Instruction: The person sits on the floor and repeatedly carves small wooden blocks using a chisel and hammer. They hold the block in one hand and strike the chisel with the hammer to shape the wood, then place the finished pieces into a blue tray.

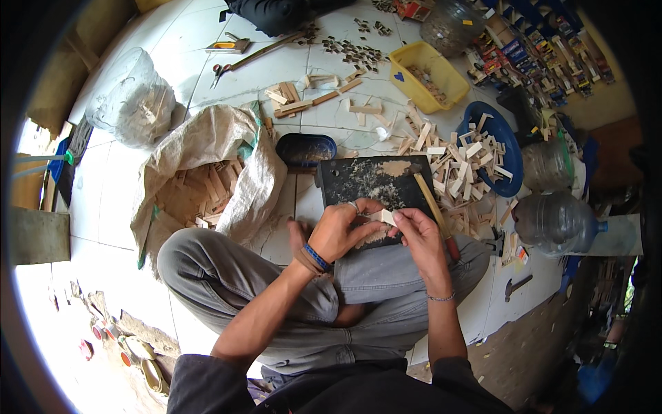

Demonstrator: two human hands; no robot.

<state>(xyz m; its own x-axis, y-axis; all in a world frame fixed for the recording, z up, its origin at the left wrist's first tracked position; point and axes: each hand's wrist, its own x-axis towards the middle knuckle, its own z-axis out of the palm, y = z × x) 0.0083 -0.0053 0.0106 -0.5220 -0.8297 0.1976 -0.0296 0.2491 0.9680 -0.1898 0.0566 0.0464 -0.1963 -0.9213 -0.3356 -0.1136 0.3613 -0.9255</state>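
At frame centre, left hand (339, 231) and right hand (422, 238) close their fingers on 1 small wood piece (384, 217) above the black board (372, 181). 1 yellow tub (405, 77), 1 blue basin (509, 141) and 1 sack (221, 148) hold wood offcuts.

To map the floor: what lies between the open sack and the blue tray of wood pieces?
In the head view, the black board and a dark oval dish.
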